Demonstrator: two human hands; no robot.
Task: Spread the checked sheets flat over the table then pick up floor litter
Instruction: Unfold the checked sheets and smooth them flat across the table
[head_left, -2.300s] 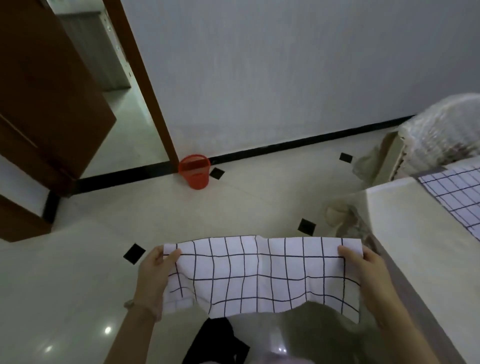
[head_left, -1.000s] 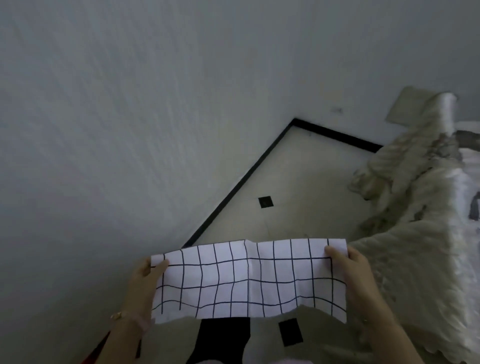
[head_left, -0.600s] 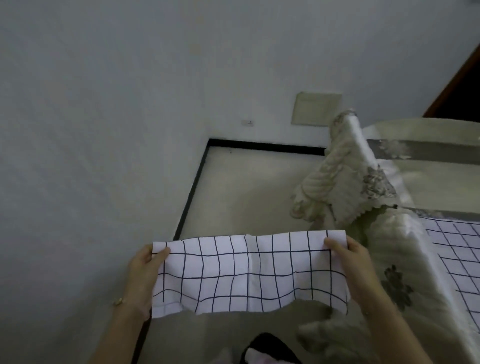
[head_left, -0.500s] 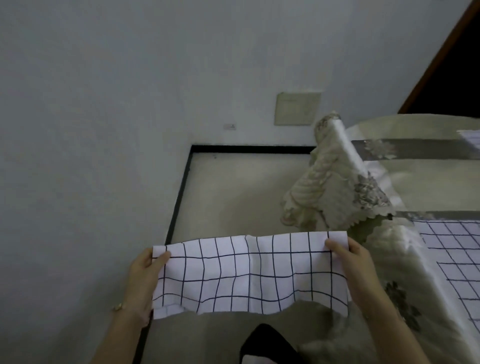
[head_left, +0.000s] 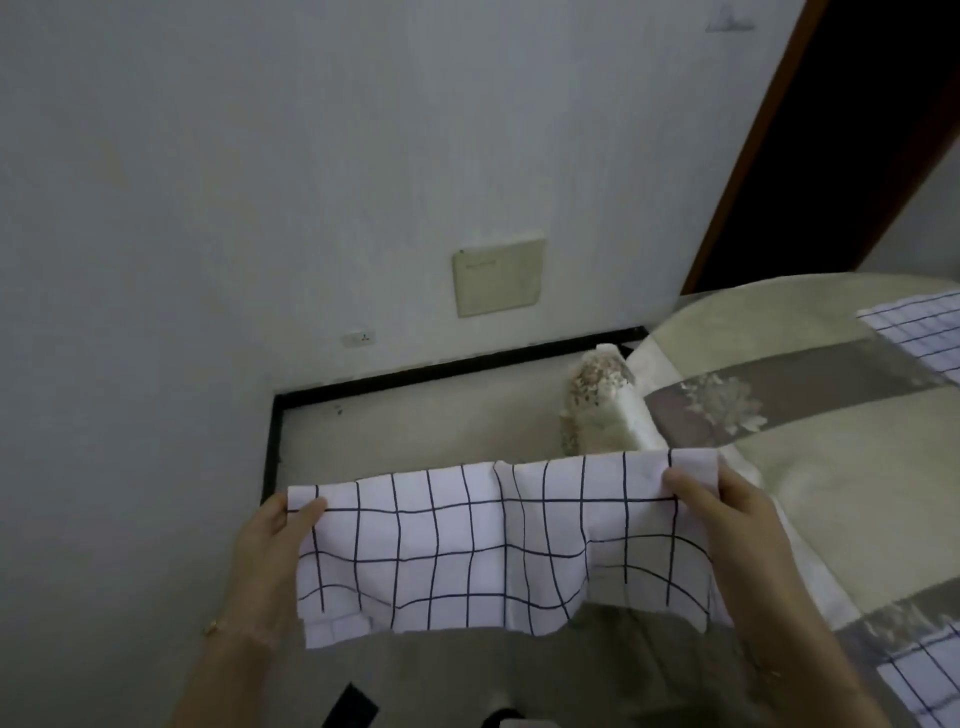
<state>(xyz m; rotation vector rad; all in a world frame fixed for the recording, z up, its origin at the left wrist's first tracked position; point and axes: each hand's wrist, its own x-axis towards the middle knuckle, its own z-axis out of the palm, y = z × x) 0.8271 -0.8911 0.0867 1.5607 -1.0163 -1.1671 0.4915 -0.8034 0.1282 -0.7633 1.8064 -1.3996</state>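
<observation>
I hold a white sheet with a black checked grid (head_left: 498, 545) stretched in the air in front of me, just left of the table. My left hand (head_left: 272, 551) pinches its upper left corner and my right hand (head_left: 727, 525) pinches its upper right corner. Its lower edge hangs loose and wavy. The table (head_left: 810, 483) at the right wears a beige and grey flowered cloth. Another checked sheet (head_left: 919, 327) lies on its far right part, and a third checked sheet (head_left: 930, 670) shows at the near right edge.
A white wall fills the left and back, with a beige wall panel (head_left: 498, 278) and a small socket (head_left: 358, 339). A black skirting (head_left: 447, 366) borders the pale floor. The tablecloth's corner (head_left: 602, 410) droops down. A dark door frame (head_left: 769, 156) stands at the upper right.
My view has swung from the doorway and red bin round to the wall corner and the table. Both hands have kept the same hold on the sheet, which now hangs nearer the table's edge.
</observation>
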